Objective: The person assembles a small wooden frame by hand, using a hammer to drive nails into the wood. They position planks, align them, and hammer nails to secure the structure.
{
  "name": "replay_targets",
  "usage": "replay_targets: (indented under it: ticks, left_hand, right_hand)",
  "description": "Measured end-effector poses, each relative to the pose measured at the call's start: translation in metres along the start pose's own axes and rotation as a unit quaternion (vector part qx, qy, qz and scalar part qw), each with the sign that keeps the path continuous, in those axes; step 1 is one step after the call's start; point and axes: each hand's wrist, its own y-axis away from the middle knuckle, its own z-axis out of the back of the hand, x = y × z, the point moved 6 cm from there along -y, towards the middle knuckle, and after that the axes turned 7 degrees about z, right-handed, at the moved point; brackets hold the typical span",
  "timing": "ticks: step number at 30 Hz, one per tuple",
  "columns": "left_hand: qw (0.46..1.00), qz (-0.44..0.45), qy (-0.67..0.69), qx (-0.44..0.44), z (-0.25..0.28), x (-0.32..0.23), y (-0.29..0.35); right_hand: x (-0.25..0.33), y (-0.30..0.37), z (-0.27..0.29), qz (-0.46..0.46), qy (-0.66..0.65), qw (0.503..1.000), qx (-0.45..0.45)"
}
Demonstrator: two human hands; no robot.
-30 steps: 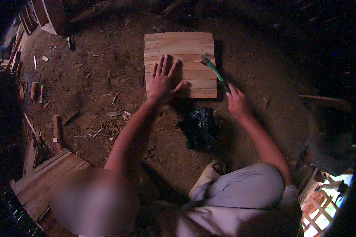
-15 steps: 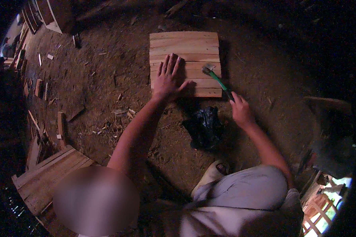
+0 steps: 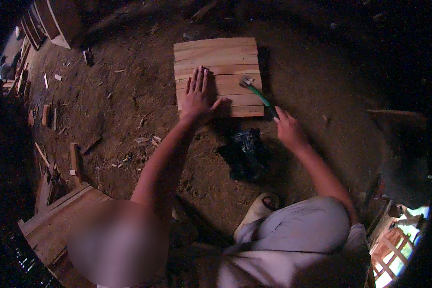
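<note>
A squarish panel of pale wooden slats (image 3: 225,50) lies ahead of me, its slats running from side to side. My left hand (image 3: 197,98) rests flat on its left part, fingers stretched and thumb apart, holding nothing. My right hand (image 3: 290,128) is wrapped round the dark grip end of a hammer (image 3: 260,95) with a green handle. The hammer's metal head is over the right part of the panel; whether it touches the wood I cannot tell. Just on the near side of the panel sits a crumpled black plastic bag (image 3: 247,153).
Wood scraps (image 3: 46,115) and chips litter the dirt floor (image 3: 129,96) on the left. Another plank panel (image 3: 65,218) lies at the lower left, beside my left arm. A wooden frame or box (image 3: 57,29) stands at the far left. My shod foot (image 3: 259,211) is near the bag.
The view has shifted slightly, so the panel sits a little further left in it. My left hand stays flat on the wood, and the hammer stays over the panel's right part.
</note>
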Motion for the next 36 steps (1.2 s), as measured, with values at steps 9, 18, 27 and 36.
replay_targets:
  ticks: [9, 18, 27, 36]
  left_hand:
    - [1.000, -0.009, -0.017, 0.002, -0.007, -0.001, -0.003]
    - [0.999, -0.008, -0.009, 0.042, -0.028, 0.015, -0.010]
    - [0.998, -0.059, -0.014, 0.029, -0.034, 0.017, -0.009]
    - [0.996, -0.057, -0.052, 0.049, -0.038, 0.020, -0.010]
  right_hand:
    - [-0.022, 0.053, 0.007, -0.046, -0.073, 0.992, -0.096]
    - [-0.062, 0.088, 0.035, -0.134, 0.057, 0.971, -0.190]
    - [-0.056, 0.086, 0.019, -0.007, 0.247, 0.960, -0.131]
    - [0.028, 0.066, -0.032, 0.086, -0.125, 0.988, -0.012]
